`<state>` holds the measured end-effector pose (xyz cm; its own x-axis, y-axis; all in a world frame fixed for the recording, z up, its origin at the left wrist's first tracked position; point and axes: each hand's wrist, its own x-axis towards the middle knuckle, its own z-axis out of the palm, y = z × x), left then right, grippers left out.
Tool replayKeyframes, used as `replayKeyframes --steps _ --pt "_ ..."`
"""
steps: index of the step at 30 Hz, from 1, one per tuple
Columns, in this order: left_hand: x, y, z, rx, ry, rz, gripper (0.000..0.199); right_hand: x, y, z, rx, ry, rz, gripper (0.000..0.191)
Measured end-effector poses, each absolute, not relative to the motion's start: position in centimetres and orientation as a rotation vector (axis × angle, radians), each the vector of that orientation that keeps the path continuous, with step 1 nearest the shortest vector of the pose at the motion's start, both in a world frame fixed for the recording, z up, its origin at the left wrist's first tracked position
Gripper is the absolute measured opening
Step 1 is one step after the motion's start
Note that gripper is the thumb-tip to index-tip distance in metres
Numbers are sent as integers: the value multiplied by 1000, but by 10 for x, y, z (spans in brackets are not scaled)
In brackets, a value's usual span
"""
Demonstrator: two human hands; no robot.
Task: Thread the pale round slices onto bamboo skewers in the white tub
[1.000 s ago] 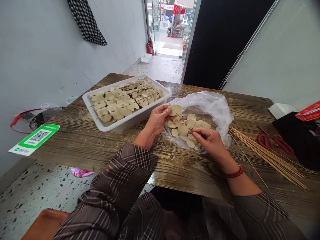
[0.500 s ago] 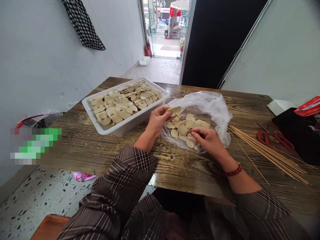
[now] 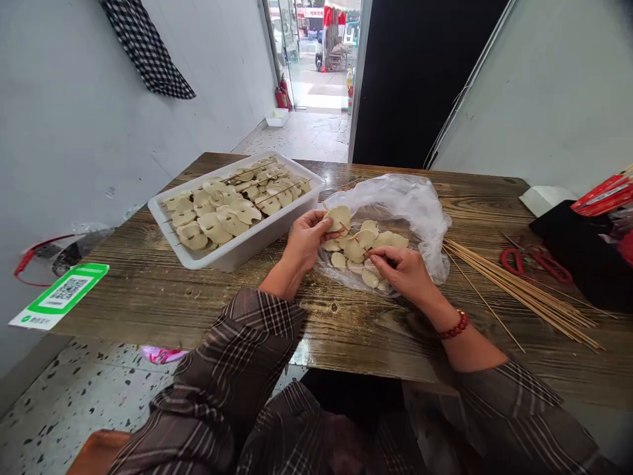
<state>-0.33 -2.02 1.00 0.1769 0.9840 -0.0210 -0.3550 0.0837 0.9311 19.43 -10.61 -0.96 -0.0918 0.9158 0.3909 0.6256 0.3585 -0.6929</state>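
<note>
I see the left hand (image 3: pixel 305 239) with its thumb and fingers closed together, and they are clamped on the edge of one pale round disc (image 3: pixel 339 218); part of its fingers is hidden behind the disc. The right hand (image 3: pixel 403 269) has thumb and forefinger pressed together on the near end of a thin stick (image 3: pixel 345 229), which slants from there to the disc; how exactly the stick passes through it, I cannot tell. Both hands are above the middle of the table (image 3: pixel 336 336), over an opened plastic bag (image 3: pixel 420 206), where many loose discs (image 3: pixel 355 251) lie in a heap. Toward the far left corner of the table stands a white tub (image 3: pixel 252 249), filled with skewered discs (image 3: pixel 230 223) up to near its rim. On the right of the bag, a bundle of sticks (image 3: pixel 524 290) lies fanned, and red-handled scissors (image 3: pixel 513 262) rest just beyond it, nearer to the far right corner.
</note>
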Motion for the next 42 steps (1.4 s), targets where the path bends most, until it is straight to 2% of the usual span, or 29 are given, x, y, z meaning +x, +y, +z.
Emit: replayKeyframes --steps 14,27,42 --pt "-5 -18 9 838 817 1170 20 197 -108 -12 -1267 -1812 475 20" --pt "1 -21 5 961 807 1170 29 197 -107 -12 -1312 -1807 438 20" --pt "4 -22 5 1187 919 1314 13 196 -105 -13 -1356 -1779 488 23"
